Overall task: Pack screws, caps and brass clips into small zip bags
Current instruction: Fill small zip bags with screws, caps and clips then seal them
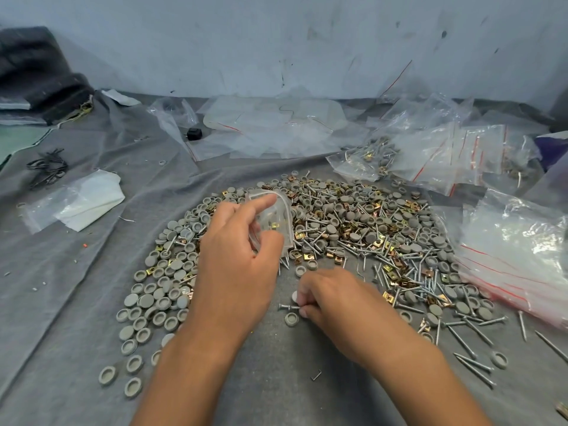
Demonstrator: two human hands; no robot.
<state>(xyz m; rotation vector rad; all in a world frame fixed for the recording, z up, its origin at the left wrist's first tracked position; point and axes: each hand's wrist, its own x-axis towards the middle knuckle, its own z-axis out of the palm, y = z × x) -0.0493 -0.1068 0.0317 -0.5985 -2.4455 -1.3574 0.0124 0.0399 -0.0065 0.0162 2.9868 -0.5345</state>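
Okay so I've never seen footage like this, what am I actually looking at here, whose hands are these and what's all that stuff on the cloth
There is no machine here: a person is working with bare hands, and the single picture comes from a wide-angle camera worn on their head, looking forward and down.

The left hand holds a small clear zip bag with its mouth held open; something brass-coloured shows inside. The right hand pinches a screw and a grey cap between its fingers.

On the grey cloth lies a big mixed pile of grey caps, silver screws and brass clips. Behind it and to the right are heaps of clear bags with red strips; some at the back right already hold parts.
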